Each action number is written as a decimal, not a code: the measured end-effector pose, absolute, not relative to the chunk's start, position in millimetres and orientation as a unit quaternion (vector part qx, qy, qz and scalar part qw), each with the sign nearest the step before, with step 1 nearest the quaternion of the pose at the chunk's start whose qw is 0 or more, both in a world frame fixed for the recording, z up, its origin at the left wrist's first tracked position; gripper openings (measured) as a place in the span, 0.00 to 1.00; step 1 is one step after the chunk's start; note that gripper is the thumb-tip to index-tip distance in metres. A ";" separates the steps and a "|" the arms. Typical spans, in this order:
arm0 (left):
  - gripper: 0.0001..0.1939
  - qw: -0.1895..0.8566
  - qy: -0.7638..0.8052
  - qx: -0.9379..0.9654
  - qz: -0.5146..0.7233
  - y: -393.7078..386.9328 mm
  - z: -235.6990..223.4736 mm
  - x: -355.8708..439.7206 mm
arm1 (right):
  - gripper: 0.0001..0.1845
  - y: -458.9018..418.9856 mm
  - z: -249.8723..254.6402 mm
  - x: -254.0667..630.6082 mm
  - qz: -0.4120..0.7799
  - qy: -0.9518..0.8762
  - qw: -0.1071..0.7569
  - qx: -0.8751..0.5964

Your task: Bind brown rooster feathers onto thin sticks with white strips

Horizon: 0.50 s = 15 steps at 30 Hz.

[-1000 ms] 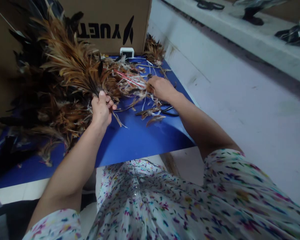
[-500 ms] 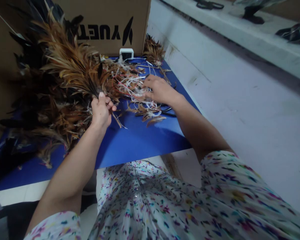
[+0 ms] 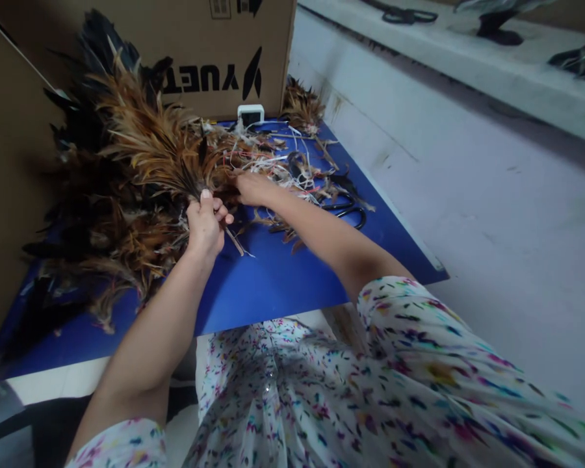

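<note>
My left hand [image 3: 207, 224] is closed around the base of a feather duster [image 3: 158, 140], a thick bundle of brown and black feathers on a thin stick. The feathers fan out up and to the left, and the bare stick end [image 3: 234, 242] sticks out below my fist with a thin thread at its tip. Just right of that base, my right hand [image 3: 252, 188] reaches in among brown feathers. Its fingertips are hidden there, so whether they hold anything does not show. A heap of loose feathers [image 3: 121, 240] lies to the left, under the duster.
White and red strings [image 3: 277, 168] lie tangled with feathers on the blue tabletop [image 3: 277, 279]. Black scissors handles [image 3: 353, 214] show to the right. A small white device [image 3: 250, 115] stands before a cardboard box [image 3: 195, 39]. A pale wall [image 3: 394, 143] borders the right side.
My right hand has moved left from the tangled strings to the feathers beside my left hand, uncovering the scissors handles. My left hand still grips the duster. The view has shifted slightly.
</note>
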<state>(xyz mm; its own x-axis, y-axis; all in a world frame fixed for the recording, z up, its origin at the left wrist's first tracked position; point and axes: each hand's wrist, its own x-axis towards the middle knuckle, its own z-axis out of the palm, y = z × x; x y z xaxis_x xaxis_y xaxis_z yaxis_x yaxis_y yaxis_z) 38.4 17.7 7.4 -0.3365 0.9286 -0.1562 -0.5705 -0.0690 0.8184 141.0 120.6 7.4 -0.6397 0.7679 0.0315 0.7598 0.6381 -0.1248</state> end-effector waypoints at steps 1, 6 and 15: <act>0.15 0.536 0.423 0.212 0.699 17.6 7.5 38.5 | 0.22 124.3 4.3 138.7 0.054 -0.899 0.043 -0.432; 0.15 0.537 0.418 0.214 0.701 17.6 6.8 37.9 | 0.16 140.3 -2.1 142.2 0.101 -0.884 0.076 -0.449; 0.15 0.532 0.413 0.219 0.706 17.7 6.5 37.3 | 0.04 141.0 8.0 189.1 0.356 -0.779 0.296 -0.422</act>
